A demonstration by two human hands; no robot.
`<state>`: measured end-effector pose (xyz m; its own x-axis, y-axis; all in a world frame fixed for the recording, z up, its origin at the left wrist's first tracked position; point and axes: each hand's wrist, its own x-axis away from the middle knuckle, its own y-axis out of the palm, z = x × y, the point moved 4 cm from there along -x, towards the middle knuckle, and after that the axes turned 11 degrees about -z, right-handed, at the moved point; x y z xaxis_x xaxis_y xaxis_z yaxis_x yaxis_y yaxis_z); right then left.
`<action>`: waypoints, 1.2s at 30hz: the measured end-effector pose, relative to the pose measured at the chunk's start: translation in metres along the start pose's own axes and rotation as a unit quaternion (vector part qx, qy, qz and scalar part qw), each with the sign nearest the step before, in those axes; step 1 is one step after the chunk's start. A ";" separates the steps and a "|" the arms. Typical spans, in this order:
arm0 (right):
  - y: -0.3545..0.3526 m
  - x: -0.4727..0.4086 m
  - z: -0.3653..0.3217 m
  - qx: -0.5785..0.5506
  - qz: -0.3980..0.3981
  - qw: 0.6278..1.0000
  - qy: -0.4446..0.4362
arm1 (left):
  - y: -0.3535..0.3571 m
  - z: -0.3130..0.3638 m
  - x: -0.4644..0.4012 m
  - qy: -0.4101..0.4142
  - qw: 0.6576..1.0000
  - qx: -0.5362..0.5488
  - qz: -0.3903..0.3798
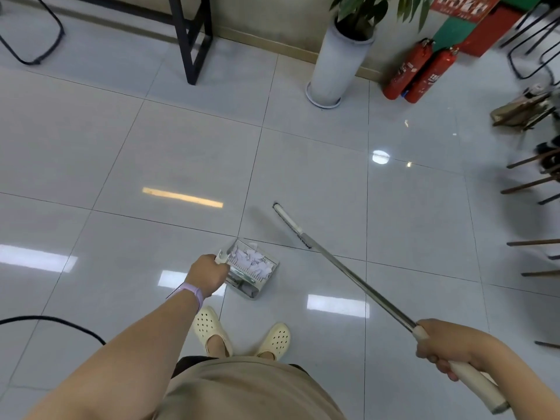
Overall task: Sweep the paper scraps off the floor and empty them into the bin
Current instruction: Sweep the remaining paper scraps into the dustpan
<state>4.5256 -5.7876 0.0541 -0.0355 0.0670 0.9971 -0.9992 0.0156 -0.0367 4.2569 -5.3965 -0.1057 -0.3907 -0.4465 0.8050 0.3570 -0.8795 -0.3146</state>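
A clear dustpan [257, 286] sits low over the grey tiled floor, just ahead of my feet. White paper scraps [253, 258] lie heaped inside it. My left hand [207, 272] grips the dustpan's handle at its left side. My right hand [445, 344] grips the cream handle of a broom [348, 272]. The metal shaft slants up and left to the broom's narrow white head [288, 221], which is on the floor just right of the dustpan. No bin is in view.
A tall white planter [336, 65] stands by the far wall, with two red fire extinguishers [421, 72] to its right. Black table legs [194, 37] rise at the back, chair legs [533, 180] crowd the right edge, and a black cable [60, 324] crosses the floor at left.
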 end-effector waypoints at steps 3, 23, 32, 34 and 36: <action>0.005 0.001 -0.014 -0.018 0.012 1.000 -0.007 | -0.020 -0.011 0.005 0.007 0.999 0.032 0.023; 0.125 -0.091 -0.224 -0.082 0.015 0.995 -0.055 | -0.168 -0.083 0.000 0.005 0.996 -0.091 0.003; 0.155 -0.070 -0.235 -0.093 -0.143 0.985 -0.023 | -0.229 -0.065 -0.045 0.006 0.991 -0.133 0.019; 0.142 -0.058 -0.224 -0.108 -0.141 0.983 -0.043 | -0.239 -0.067 -0.046 -0.003 0.991 -0.135 0.016; 0.135 -0.045 -0.215 -0.115 -0.145 0.981 -0.061 | -0.245 -0.070 -0.047 -0.010 0.990 -0.141 0.014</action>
<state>4.3957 -5.5742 -0.0103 0.2348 -0.0926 0.9676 -0.9375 0.2413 0.2506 4.1288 -5.1714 -0.1020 -0.3668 -0.4701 0.8028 0.1157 -0.8793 -0.4620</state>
